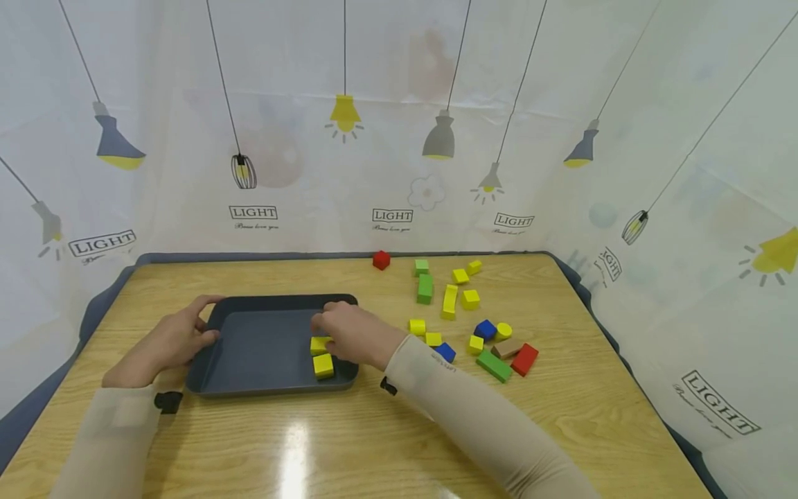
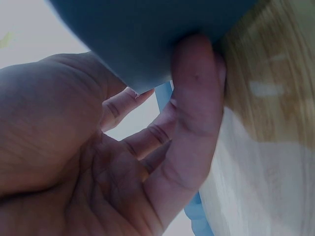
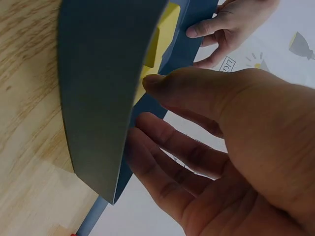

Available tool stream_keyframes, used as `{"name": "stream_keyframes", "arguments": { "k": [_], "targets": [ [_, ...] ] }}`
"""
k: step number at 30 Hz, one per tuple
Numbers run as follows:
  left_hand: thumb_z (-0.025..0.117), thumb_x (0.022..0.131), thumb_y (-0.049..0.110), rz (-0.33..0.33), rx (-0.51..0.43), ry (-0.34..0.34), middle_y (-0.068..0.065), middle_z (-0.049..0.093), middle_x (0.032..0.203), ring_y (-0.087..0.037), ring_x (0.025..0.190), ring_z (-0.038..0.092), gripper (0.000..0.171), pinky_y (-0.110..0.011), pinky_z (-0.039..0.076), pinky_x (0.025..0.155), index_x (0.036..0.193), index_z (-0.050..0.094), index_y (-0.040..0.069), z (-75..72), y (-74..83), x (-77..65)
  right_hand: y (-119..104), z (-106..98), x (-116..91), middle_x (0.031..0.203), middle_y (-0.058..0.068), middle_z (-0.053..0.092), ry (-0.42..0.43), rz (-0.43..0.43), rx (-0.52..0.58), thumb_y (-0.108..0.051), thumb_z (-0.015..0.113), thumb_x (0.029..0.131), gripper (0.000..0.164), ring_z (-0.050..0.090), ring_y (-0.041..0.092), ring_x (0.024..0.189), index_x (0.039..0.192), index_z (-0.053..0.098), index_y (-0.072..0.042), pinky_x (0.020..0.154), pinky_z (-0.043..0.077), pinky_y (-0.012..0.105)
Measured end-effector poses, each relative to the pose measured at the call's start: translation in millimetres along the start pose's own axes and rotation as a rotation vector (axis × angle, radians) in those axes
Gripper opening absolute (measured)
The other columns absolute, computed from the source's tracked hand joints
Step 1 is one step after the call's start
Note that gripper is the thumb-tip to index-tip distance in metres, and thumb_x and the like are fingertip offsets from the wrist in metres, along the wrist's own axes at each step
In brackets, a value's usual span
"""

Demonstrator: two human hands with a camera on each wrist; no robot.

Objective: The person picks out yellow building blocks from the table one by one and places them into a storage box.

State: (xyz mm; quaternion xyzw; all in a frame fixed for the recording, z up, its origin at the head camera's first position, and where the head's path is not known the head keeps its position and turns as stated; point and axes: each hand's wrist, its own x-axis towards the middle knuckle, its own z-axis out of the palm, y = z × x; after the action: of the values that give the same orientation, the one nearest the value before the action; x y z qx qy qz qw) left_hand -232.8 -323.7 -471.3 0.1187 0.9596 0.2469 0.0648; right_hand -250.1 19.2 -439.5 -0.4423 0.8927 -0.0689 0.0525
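My left hand (image 1: 171, 343) grips the left side of a dark grey tray (image 1: 255, 355), thumb at the rim. In the left wrist view, one finger (image 2: 194, 113) presses against the tray's outer side, close over the table. Over the tray's right side is my right hand (image 1: 352, 333), its fingertips beside a yellow block (image 1: 320, 346). Nearer the front edge sits another yellow block (image 1: 323, 366). In the right wrist view, the thumb (image 3: 157, 84) stands apart from the fingers with a gap between them; the tray's wall partly hides the yellow blocks.
Right of the tray lie several loose blocks: yellow, green, a red block (image 1: 525, 360), a blue block (image 1: 485, 330) and a brown block (image 1: 506, 348). A red piece (image 1: 382, 260) sits at the table's back edge. A lamp-patterned curtain (image 1: 374, 152) hangs behind.
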Motion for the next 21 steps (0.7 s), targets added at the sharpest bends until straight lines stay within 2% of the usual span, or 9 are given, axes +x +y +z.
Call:
{"name": "stream_keyframes", "arguments": {
  "k": [13, 21],
  "targets": [
    [0.066, 0.096, 0.012, -0.007, -0.02, -0.011, -0.023, 0.064, 0.104, -0.022, 0.075, 0.064, 0.07, -0.043, 0.051, 0.065, 0.153, 0.026, 0.004, -1.1, 2.6, -2.2, 2, 0, -11, 0.114, -0.001, 0.063, 0.065, 0.012, 0.012, -0.021, 0.076, 0.092, 0.036, 0.057, 0.009, 0.096, 0.127, 0.069, -0.016, 0.08, 0.049, 0.017],
    [0.066, 0.096, 0.012, -0.024, -0.022, -0.017, -0.021, 0.064, 0.103, -0.023, 0.077, 0.064, 0.071, -0.043, 0.05, 0.066, 0.154, 0.026, 0.004, -1.2, 3.5, -1.5, 12, 1, -26, 0.114, -0.001, 0.062, 0.114, 0.072, 0.078, -0.021, 0.075, 0.093, 0.036, 0.055, 0.009, 0.09, 0.128, 0.068, -0.02, 0.078, 0.049, 0.019]
  ]
}}
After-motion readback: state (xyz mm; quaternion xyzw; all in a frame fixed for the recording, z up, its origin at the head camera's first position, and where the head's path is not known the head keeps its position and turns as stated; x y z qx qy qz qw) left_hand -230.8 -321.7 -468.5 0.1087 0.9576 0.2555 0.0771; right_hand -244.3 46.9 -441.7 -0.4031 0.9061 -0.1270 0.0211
